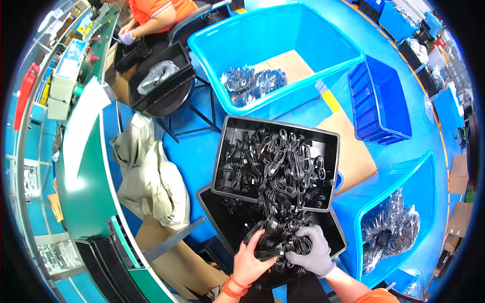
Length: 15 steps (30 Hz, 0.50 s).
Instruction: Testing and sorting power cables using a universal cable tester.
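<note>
Just on the wearer's side of the upper black tray, the bare left hand and gloved right hand curl round black cable coils; likely best: support both ends, free snagged loops gently.

On the left I see a green workbench, a pale draped cloth beside it. Farther up, 1 co-worker in orange is near a round stool bearing a black bin — crumpled clear plastic inside. Beyond stands a deep-blue crate — tall-sided, beside a light-blue tub.
</note>
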Each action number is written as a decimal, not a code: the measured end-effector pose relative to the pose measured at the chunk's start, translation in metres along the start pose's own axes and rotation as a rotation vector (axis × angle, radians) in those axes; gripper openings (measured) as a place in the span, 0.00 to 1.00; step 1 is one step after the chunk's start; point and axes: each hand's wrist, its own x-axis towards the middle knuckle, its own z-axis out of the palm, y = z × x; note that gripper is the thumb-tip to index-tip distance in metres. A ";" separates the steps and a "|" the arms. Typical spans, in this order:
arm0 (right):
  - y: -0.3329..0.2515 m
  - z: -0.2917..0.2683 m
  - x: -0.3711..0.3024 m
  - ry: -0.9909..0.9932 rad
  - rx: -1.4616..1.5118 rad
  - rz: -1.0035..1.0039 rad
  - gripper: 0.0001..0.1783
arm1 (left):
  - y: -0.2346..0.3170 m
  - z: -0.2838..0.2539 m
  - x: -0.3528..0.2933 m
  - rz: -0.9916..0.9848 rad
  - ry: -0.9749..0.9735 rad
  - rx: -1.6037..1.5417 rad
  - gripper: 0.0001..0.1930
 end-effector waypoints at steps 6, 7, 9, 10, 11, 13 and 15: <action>-0.090 -0.027 0.064 0.133 -0.081 -0.116 0.27 | 0.084 -0.087 0.072 0.261 0.063 0.148 0.39; -0.096 -0.029 0.079 0.155 -0.093 -0.157 0.26 | 0.087 -0.093 0.091 0.277 0.051 0.170 0.40; -0.103 -0.032 0.106 0.086 -0.193 -0.057 0.24 | 0.087 -0.097 0.132 0.268 0.000 0.224 0.41; -0.104 -0.031 0.120 0.060 -0.280 -0.010 0.25 | 0.085 -0.097 0.155 0.239 -0.075 0.179 0.41; -0.104 -0.029 0.135 0.032 -0.381 0.046 0.27 | 0.081 -0.095 0.177 0.134 -0.185 0.168 0.41; -0.102 -0.020 0.164 0.001 -0.528 0.118 0.29 | 0.072 -0.078 0.212 -0.022 -0.111 0.313 0.38; -0.100 -0.006 0.184 -0.013 -0.557 0.085 0.30 | 0.058 -0.063 0.234 -0.175 -0.057 0.319 0.35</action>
